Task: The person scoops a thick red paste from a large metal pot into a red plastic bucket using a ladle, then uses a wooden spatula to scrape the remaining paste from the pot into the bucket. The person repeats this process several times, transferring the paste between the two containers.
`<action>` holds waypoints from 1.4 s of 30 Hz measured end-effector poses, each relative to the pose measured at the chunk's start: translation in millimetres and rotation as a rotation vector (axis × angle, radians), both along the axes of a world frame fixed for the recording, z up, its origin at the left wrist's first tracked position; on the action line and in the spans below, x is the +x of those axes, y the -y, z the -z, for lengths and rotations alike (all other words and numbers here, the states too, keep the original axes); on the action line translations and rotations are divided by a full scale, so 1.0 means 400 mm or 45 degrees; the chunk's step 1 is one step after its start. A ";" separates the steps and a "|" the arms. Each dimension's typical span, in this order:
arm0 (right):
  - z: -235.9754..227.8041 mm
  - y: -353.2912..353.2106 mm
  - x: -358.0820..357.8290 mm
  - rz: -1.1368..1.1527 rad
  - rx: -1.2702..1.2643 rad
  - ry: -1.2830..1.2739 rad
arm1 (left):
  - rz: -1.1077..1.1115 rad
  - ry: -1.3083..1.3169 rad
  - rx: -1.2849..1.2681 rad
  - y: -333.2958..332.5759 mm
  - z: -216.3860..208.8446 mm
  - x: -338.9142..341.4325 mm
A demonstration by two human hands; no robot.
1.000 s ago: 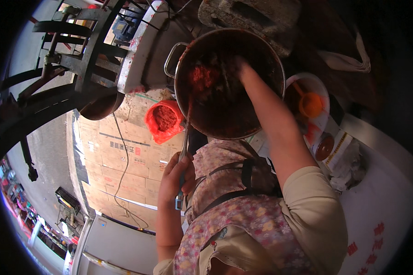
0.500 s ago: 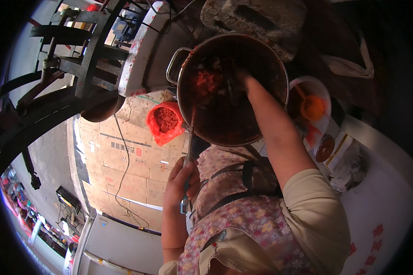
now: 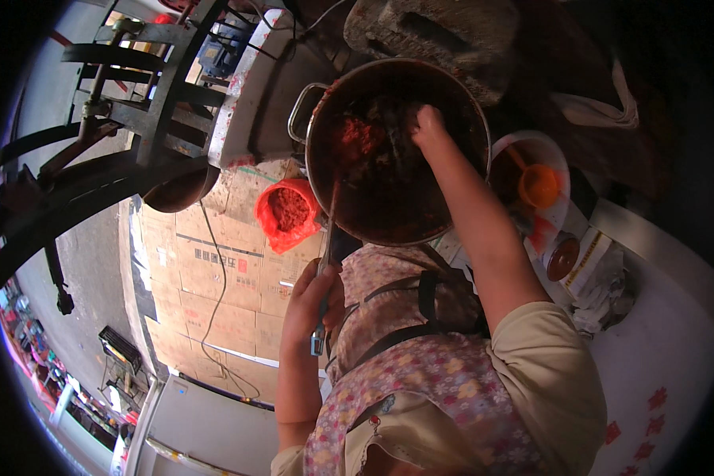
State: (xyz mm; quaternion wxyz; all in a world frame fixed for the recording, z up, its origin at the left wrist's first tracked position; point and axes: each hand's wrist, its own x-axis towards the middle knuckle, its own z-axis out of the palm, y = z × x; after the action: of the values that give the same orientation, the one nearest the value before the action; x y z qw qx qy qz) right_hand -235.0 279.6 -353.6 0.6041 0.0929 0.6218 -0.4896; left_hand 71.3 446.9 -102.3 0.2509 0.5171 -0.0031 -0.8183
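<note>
A large metal pot (image 3: 484, 151) with a loop handle stands in front of me. Red, chopped-looking paste (image 3: 360, 136) lies at its left, amid dark contents too dim to make out. My left hand (image 3: 316, 300) is wrapped round the grip of a long-handled metal utensil (image 3: 328, 247). The utensil's shaft slants over the near left rim into the pot; its head is hidden. Inside the pot, toward the right, my right hand (image 3: 428, 127) has its fingers curled in and pointing down. Whatever they may hold is lost in shadow.
Left of the pot, a red plastic bag (image 3: 284, 238) of red paste sits on flattened cardboard (image 3: 214, 293). On the right is a white bucket (image 3: 562, 155) with an orange scoop (image 3: 539, 186). A stone block (image 3: 428, 32) lies beyond the pot, and a metal frame (image 3: 155, 103) stands far left.
My right hand has risen slightly out of the dark contents and shows more clearly. My left hand keeps its hold on the utensil, almost unmoved.
</note>
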 end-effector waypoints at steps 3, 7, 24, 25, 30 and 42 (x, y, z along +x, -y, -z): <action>-0.147 -0.023 0.019 -0.116 -0.168 0.046 | 0.021 -0.023 -0.027 -0.006 0.001 0.004; -0.346 -0.097 0.042 -0.267 -0.312 0.010 | 0.069 -0.023 -0.045 -0.013 0.009 0.010; -0.461 -0.414 0.121 -1.184 -0.670 -1.979 | 0.007 -0.261 0.017 -0.013 0.009 0.013; -0.458 -0.421 0.120 -1.147 -0.632 -1.974 | -0.008 -0.276 0.029 -0.020 0.007 0.016; -0.513 -0.466 0.160 -0.993 -0.741 -1.510 | 0.013 -0.351 -0.007 -0.067 0.010 0.070; -0.520 -0.544 0.462 -1.231 -0.723 -0.416 | -0.307 -0.179 -0.010 -0.401 0.020 0.374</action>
State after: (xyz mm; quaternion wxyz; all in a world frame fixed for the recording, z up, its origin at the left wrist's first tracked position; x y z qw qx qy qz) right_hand -50.3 497.1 -145.4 0.6565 -0.4437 0.5231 -0.3138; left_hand 221.0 607.1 -110.2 0.3489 0.4541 0.0735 -0.8165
